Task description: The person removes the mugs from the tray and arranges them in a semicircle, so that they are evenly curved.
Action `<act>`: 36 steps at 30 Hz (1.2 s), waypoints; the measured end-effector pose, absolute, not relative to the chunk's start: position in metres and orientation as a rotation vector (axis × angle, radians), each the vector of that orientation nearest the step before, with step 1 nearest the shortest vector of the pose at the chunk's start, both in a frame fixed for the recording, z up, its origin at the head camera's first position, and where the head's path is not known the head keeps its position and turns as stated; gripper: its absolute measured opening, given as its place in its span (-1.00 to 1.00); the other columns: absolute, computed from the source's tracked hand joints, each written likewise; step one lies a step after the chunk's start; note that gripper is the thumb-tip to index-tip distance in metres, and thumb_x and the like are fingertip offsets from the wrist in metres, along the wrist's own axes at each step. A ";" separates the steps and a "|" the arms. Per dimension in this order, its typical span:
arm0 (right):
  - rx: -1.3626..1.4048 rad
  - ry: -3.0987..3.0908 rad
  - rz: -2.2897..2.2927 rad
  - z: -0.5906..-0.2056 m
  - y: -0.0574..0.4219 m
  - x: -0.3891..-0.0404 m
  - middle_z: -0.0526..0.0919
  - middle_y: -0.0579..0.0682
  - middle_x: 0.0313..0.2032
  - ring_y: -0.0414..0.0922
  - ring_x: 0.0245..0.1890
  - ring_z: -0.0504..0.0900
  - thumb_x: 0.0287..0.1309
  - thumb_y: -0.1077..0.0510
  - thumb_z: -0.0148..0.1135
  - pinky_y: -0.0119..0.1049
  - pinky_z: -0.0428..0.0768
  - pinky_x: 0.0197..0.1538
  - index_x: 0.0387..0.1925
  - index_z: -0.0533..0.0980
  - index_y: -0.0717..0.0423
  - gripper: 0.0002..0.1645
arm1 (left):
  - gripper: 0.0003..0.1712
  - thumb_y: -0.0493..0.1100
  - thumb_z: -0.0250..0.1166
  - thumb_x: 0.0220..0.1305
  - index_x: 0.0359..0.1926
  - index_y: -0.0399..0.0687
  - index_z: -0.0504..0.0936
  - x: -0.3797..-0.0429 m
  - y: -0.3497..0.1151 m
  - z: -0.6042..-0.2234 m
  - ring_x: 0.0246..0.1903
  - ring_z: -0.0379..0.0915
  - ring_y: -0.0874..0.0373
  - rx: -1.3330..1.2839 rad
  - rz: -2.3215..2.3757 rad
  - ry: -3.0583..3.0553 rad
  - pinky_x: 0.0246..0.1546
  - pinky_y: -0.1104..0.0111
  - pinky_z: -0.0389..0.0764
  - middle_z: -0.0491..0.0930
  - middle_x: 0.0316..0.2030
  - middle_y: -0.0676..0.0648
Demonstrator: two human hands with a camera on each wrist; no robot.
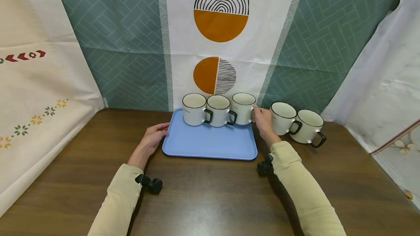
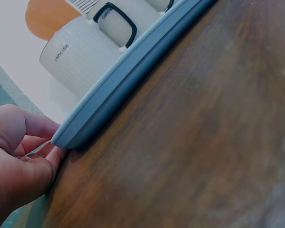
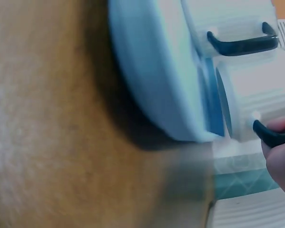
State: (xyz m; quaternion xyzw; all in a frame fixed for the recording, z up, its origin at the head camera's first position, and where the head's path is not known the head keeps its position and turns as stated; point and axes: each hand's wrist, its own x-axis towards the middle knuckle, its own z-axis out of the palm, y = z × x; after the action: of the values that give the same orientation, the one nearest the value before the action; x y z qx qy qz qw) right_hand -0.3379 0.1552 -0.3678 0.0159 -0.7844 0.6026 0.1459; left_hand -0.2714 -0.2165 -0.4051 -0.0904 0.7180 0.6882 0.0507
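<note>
Just right of centre in the head view stands a white ribbed ceramic mug with a dark rim and a black handle, upright at the far right corner of a flat light-blue rectangular plastic tray; its handle points to the right of the frame, where the right hand meets it. In the right wrist view, at the lower right edge of the frame, this hand's fingertips are curled against the black handle, so the hand grips the mug by it. Two more white ribbed mugs of the same make stand to its left along the tray's far edge, close together, handles turned right; in the left wrist view the nearest one carries small dark lettering on its side. The tray lies on a dark brown wooden table in the middle of the head frame. The left hand rests at the tray's left edge, lower left of the tray; the left wrist view shows its fingers loosely bent, with the thumb touching the tray's corner rim, not closed round it. At centre right, off the tray, two further white mugs with black handles stand side by side on the table. Behind, a patterned teal and white cloth backdrop with orange half-circles fills the upper frame.
</note>
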 end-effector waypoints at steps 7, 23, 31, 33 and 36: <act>0.013 -2.121 1.722 -0.350 0.156 -0.331 0.24 -0.21 -0.90 -0.25 -0.81 0.19 0.34 0.09 0.01 -0.37 0.19 -0.68 -0.91 0.18 -0.03 -0.35 | -0.44 -0.42 -0.03 0.40 0.40 -0.38 0.19 -0.270 -0.214 -0.405 0.35 0.08 -0.09 -0.274 2.105 2.174 0.35 0.16 0.12 0.16 0.37 -0.36; 0.179 -1.713 2.057 -0.289 0.204 -0.289 0.11 -0.12 -0.82 -0.24 -0.76 0.12 0.39 0.27 -0.12 -0.40 0.21 -0.59 -0.85 0.09 0.10 -0.38 | -0.45 -0.43 -0.03 0.39 0.39 -0.38 0.21 -0.271 -0.215 -0.405 0.34 0.09 -0.08 -0.293 2.105 2.177 0.35 0.15 0.12 0.18 0.36 -0.35; 0.204 -1.535 2.176 -0.286 0.258 -0.274 -0.13 -0.01 -0.69 -0.14 -0.67 -0.13 0.39 0.32 -0.18 -0.29 -0.03 -0.52 -0.78 -0.05 0.14 -0.42 | -0.45 -0.43 -0.04 0.40 0.39 -0.38 0.20 -0.270 -0.215 -0.404 0.35 0.08 -0.08 -0.290 2.109 2.175 0.35 0.15 0.12 0.17 0.36 -0.36; 0.206 -1.489 2.227 -0.287 0.272 -0.269 -0.15 -0.02 -0.68 -0.15 -0.66 -0.16 0.38 0.35 -0.23 -0.28 -0.10 -0.50 -0.77 -0.06 0.14 -0.44 | -0.45 -0.43 -0.04 0.40 0.39 -0.39 0.20 -0.270 -0.214 -0.403 0.35 0.08 -0.09 -0.285 2.106 2.176 0.35 0.15 0.12 0.17 0.36 -0.36; 0.210 -1.440 2.265 -0.288 0.291 -0.263 -0.15 -0.03 -0.70 -0.16 -0.68 -0.17 0.33 0.39 -0.31 -0.30 -0.16 -0.54 -0.78 -0.05 0.15 -0.47 | -0.45 -0.44 -0.04 0.40 0.38 -0.40 0.20 -0.269 -0.213 -0.403 0.35 0.08 -0.09 -0.280 2.107 2.171 0.35 0.14 0.12 0.17 0.36 -0.37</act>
State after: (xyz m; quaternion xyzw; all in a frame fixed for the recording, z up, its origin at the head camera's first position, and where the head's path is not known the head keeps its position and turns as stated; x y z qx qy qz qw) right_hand -0.2626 0.2914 -0.2881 0.0762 -0.5214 0.8202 0.2226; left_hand -0.2693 -0.2128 -0.4030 -0.0919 0.7136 0.6926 0.0517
